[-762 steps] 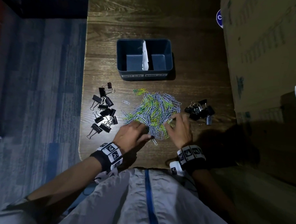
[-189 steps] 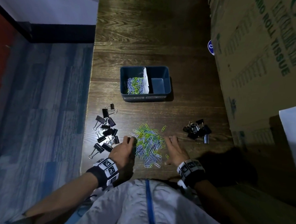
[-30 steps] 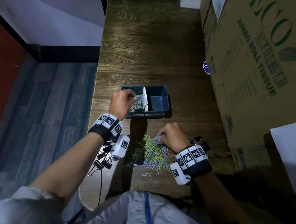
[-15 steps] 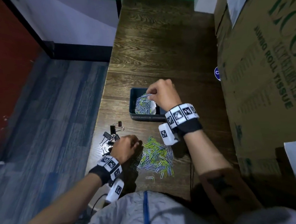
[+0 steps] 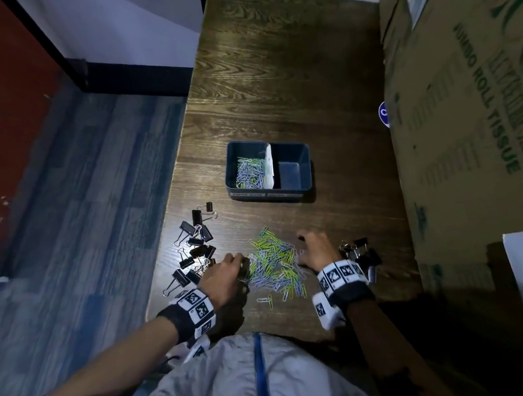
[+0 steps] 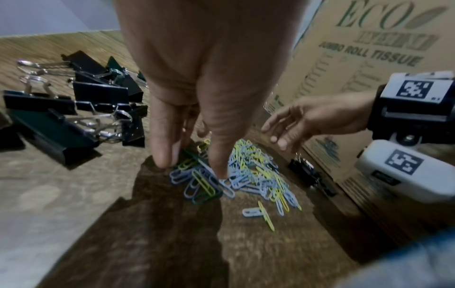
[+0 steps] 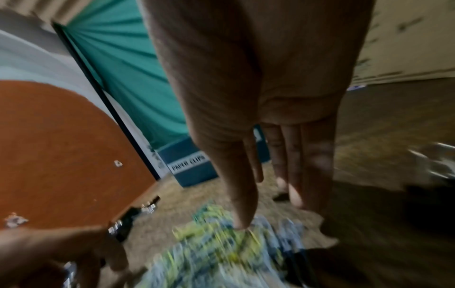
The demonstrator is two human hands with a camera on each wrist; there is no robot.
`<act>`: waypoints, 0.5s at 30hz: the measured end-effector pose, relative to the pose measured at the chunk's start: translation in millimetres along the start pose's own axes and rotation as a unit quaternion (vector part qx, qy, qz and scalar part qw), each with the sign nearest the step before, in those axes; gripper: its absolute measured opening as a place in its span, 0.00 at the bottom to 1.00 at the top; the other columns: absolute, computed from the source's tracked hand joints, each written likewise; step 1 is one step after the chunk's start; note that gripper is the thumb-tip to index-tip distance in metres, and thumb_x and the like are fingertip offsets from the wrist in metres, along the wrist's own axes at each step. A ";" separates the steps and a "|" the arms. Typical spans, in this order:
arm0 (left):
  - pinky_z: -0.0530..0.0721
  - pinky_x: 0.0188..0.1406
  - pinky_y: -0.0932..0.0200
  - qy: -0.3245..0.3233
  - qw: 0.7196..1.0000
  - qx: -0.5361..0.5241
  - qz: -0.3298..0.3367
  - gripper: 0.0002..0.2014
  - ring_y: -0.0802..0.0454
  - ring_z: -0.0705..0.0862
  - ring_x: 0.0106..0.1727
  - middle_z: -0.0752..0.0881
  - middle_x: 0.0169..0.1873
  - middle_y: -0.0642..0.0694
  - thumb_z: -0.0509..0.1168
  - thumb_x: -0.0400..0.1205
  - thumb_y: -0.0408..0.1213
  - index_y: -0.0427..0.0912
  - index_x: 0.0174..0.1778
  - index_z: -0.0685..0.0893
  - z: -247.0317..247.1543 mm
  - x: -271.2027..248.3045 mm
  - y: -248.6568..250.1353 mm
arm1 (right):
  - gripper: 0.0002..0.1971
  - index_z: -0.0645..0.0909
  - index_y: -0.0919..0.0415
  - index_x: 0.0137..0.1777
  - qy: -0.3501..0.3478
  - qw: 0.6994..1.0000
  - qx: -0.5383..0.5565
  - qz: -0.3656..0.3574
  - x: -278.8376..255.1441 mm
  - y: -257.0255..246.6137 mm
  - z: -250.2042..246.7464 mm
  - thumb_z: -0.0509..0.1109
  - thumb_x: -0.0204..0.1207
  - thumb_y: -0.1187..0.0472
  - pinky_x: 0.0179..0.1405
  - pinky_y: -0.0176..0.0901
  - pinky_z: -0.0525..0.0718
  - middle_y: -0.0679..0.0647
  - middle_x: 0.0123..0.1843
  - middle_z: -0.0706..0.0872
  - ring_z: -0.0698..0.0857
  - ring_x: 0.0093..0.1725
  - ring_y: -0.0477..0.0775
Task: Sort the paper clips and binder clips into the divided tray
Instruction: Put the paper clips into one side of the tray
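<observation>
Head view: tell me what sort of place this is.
Probably an office storeroom or back room. A dark wood-grain table stands against a large cardboard carton printed JUMBO ROLL TISSUE, with blue-grey carpet tiles on the floor beside it.

— What sort of place is this?

— An office back room or storeroom, I'd say. Large brown cardboard cartons [image 5: 464, 124] printed "JUMBO ROLL TISSUE" stand stacked just right of the hands.

— And under them?

— A dark wood-grain desk [image 5: 277, 74], with blue-grey carpet tiles [image 5: 87, 223] on the floor to the left. Beyond that, a white wall with black skirting [image 5: 130, 78] and a red panel [image 5: 3, 106].
</observation>
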State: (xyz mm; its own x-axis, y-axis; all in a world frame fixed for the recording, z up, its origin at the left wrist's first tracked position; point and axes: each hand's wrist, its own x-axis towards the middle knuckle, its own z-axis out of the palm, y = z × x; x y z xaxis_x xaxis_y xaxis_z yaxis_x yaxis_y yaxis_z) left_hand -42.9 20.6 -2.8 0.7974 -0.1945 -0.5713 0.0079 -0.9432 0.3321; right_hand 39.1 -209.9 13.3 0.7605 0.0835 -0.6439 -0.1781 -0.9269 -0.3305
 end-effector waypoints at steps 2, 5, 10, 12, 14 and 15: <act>0.86 0.48 0.45 -0.011 0.999 0.037 -0.025 0.34 0.39 0.86 0.50 0.75 0.62 0.40 0.73 0.75 0.34 0.40 0.74 0.62 8.1 -2.9 -0.8 | 0.47 0.68 0.49 0.79 -0.044 0.998 -0.025 0.029 -5.9 17.8 15.1 0.86 0.61 0.65 0.65 0.63 0.84 0.58 0.78 0.66 0.77 0.72 0.66; 0.86 0.44 0.44 -0.006 0.999 0.038 -0.015 0.36 0.37 0.86 0.48 0.75 0.61 0.39 0.72 0.73 0.28 0.41 0.74 0.62 18.8 -5.0 1.1 | 0.50 0.63 0.45 0.73 -0.050 0.998 -0.010 0.022 -14.0 29.6 40.3 0.87 0.56 0.72 0.59 0.62 0.88 0.56 0.73 0.62 0.79 0.67 0.64; 0.84 0.49 0.46 0.018 0.997 -0.068 0.044 0.26 0.38 0.85 0.50 0.79 0.58 0.40 0.67 0.77 0.31 0.45 0.70 0.69 17.1 4.4 11.9 | 0.41 0.67 0.51 0.72 0.033 0.998 -0.017 -0.056 -22.5 14.3 72.8 0.70 0.63 0.84 0.58 0.58 0.85 0.57 0.68 0.71 0.81 0.62 0.63; 0.83 0.53 0.47 0.018 0.994 -0.088 0.061 0.27 0.40 0.85 0.52 0.79 0.58 0.42 0.68 0.76 0.32 0.47 0.70 0.69 15.5 9.4 12.5 | 0.38 0.69 0.50 0.72 0.055 0.996 0.008 -0.066 -23.2 7.3 77.6 0.70 0.65 0.81 0.62 0.58 0.83 0.57 0.68 0.74 0.80 0.65 0.62; 0.83 0.54 0.49 0.030 0.993 -0.087 0.075 0.27 0.41 0.85 0.53 0.81 0.59 0.42 0.70 0.77 0.34 0.47 0.70 0.68 11.9 12.3 11.9 | 0.37 0.70 0.45 0.71 0.057 0.996 0.045 -0.057 -22.7 4.5 76.7 0.74 0.67 0.75 0.64 0.57 0.83 0.52 0.70 0.74 0.79 0.67 0.58; 0.84 0.54 0.49 0.045 0.993 -0.079 0.076 0.26 0.42 0.85 0.53 0.81 0.61 0.43 0.70 0.78 0.37 0.47 0.70 0.68 8.7 13.3 11.8 | 0.35 0.70 0.44 0.70 0.058 0.996 0.056 -0.050 -23.0 4.9 74.3 0.76 0.67 0.72 0.64 0.56 0.83 0.50 0.71 0.74 0.79 0.68 0.56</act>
State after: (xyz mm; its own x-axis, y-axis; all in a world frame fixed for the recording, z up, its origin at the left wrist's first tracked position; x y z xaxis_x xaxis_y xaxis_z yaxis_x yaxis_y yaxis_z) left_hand -37.5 4.5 -13.0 0.8474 -0.2996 -0.4383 -0.0280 -0.8497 0.5266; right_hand -25.7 -189.2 -24.8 0.8438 0.1243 -0.5221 -0.1610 -0.8693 -0.4673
